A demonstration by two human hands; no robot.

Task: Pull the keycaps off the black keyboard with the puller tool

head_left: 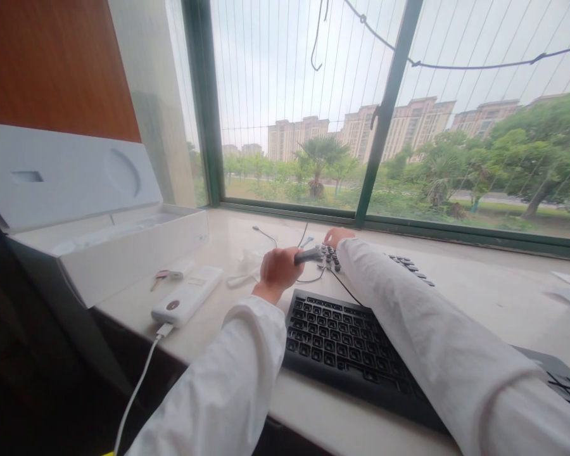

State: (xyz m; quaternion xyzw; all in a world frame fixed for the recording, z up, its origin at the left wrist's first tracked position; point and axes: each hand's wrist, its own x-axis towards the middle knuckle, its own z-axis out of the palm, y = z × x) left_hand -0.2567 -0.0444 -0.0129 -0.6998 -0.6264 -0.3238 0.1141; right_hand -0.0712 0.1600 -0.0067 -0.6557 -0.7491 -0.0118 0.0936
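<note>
My left hand (278, 271) is closed around the handle of what looks like a small dark grey brush (308, 255), its wider end pointing right over a group of loose keycaps (331, 258). At the far side of those keycaps, my right hand (338, 237) reaches down with its fingers curled. What its fingertips hold, if anything, is hidden. In front of me lies a black keyboard (337, 335) with its key sockets bare; my right sleeve covers part of it. More keycaps (411, 269) sit to the right of my right forearm.
A white power bank (187, 296) with a plugged-in white cable (140, 380) lies near the table edge, beside keys (161, 277). An opened white box (133, 253) stands at the left. Thin cables (266, 235) lie beyond my left hand. Window frames (289, 209) bound the back.
</note>
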